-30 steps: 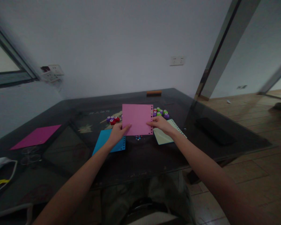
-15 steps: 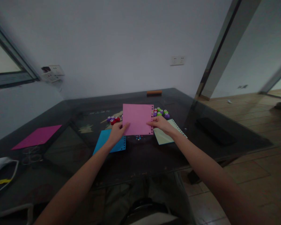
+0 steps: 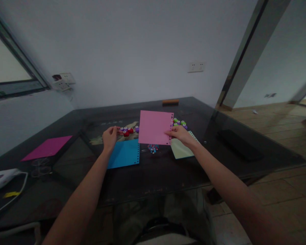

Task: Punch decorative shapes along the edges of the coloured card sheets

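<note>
My right hand (image 3: 180, 134) pinches the lower right edge of a pink sheet of paper (image 3: 155, 127), held up above the table. A row of small punched holes runs down the sheet's right side. My left hand (image 3: 110, 139) is off the paper, fingers stretched toward a group of red and purple craft punches (image 3: 126, 131); whether it touches one is unclear. Below it lies a blue sheet (image 3: 124, 153) with holes along two edges. Under my right hand is a pale yellow sheet (image 3: 182, 149), also punched. Small punched-out bits (image 3: 153, 148) lie between these sheets.
Green and purple punches (image 3: 183, 123) stand behind the pink sheet's right side. A magenta sheet (image 3: 48, 147) and clear-looking glasses (image 3: 41, 167) lie left, beside a white device with a cable (image 3: 3, 178). A black slab (image 3: 239, 144) lies right, a brown roll (image 3: 170, 101) at the back.
My left hand has let go of the pink sheet and moved left to the red and purple punches. The sheet, now in my right hand alone, is slightly tilted. The view has shifted slightly.
</note>
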A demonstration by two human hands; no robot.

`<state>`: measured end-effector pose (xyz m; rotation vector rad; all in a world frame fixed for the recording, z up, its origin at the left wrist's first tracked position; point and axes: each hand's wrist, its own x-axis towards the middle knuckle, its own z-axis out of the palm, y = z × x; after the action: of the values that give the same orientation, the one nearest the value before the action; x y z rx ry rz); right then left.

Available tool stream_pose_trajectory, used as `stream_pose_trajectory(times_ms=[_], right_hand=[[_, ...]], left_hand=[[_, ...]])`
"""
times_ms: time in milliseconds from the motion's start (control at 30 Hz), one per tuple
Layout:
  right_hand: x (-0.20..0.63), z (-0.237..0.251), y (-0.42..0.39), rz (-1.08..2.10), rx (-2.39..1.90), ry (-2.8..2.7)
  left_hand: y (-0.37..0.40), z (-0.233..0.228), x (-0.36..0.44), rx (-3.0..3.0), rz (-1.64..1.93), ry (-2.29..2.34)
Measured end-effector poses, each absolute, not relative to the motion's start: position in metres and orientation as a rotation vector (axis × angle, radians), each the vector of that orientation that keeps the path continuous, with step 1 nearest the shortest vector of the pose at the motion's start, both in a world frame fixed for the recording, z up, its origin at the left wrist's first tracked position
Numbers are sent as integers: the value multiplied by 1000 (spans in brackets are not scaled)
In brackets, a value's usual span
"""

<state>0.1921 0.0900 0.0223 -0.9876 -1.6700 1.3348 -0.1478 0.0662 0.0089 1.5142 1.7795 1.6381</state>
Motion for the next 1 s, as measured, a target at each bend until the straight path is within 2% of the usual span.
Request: stream_pose_trajectory(times_ms=[233, 600, 1000], right_hand=[[193, 28, 86, 1323, -1011, -1657], [193, 27, 87, 1309, -1038, -1611], [194, 29, 89, 1294, -1048, -1642]], left_hand=[[79, -10, -164, 1673, 1394, 2120], [73, -10, -143, 2087, 864, 2297], [73, -10, -154, 1937, 770, 2415]])
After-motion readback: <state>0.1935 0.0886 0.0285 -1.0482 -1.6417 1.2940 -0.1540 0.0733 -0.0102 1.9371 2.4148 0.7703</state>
